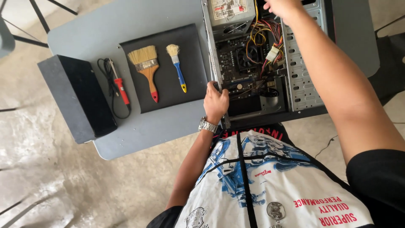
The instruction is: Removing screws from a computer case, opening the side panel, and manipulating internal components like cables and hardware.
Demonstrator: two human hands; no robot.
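The open computer case (270, 63) lay on its side on the grey table (105, 33), its near end at the table's front edge; the left hand (216, 102) was closed over the case's near-left frame rail, bracing it; the right hand (283, 7) reached into the far end of the case, above the bundle of coloured wires (266, 31) beside the power supply (230, 14). The right hand's fingers were cut off by the top of the frame, so whether they pinched a wire or were spread could not be told.

Hazards, as judged from this position:

- A pull on the wire bundle could have strained a connector (272, 53) or the motherboard (242, 63); cause: force along the wires rather than on the plug body.
- The right forearm crossed the drive cage (301, 71); its sheet-metal edges could have scraped skin on a quick withdrawal.
- The metal wristwatch (207, 125) sat close to the exposed board; contact could have scratched or bridged parts.
- The case could have slid toward the table's edge if the left hand's brace had slackened.

The wide brush (147, 67), small brush (177, 65) and soldering iron (120, 86) lay well apart to the left, untouched.
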